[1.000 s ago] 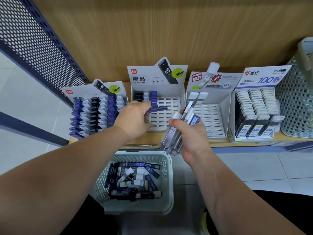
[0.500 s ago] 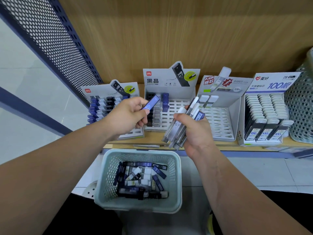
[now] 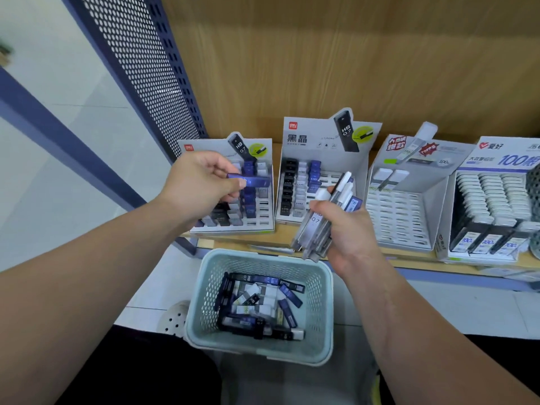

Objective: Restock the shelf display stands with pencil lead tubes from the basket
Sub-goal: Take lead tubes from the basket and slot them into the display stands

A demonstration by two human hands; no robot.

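Observation:
My left hand (image 3: 201, 185) pinches a blue lead tube (image 3: 248, 180) lying sideways over the leftmost display stand (image 3: 233, 229), which is mostly filled with blue, black and white tubes. My right hand (image 3: 347, 229) grips a bundle of clear and white-capped lead tubes (image 3: 324, 217) in front of the second stand (image 3: 321, 135), whose left columns hold tubes. The pale green basket (image 3: 324, 317) sits below the shelf edge with several dark and white tubes inside.
A third stand (image 3: 409, 229) holds only two white-capped tubes at its top. A fourth stand (image 3: 496, 159) at the right is full. A mesh bin (image 3: 534, 194) shows at the right edge. A perforated shelf side panel (image 3: 140, 68) rises at the left.
My left hand has carried the blue tube leftward, from in front of the second stand to over the leftmost stand. The camera has panned left. My right hand keeps its bundle.

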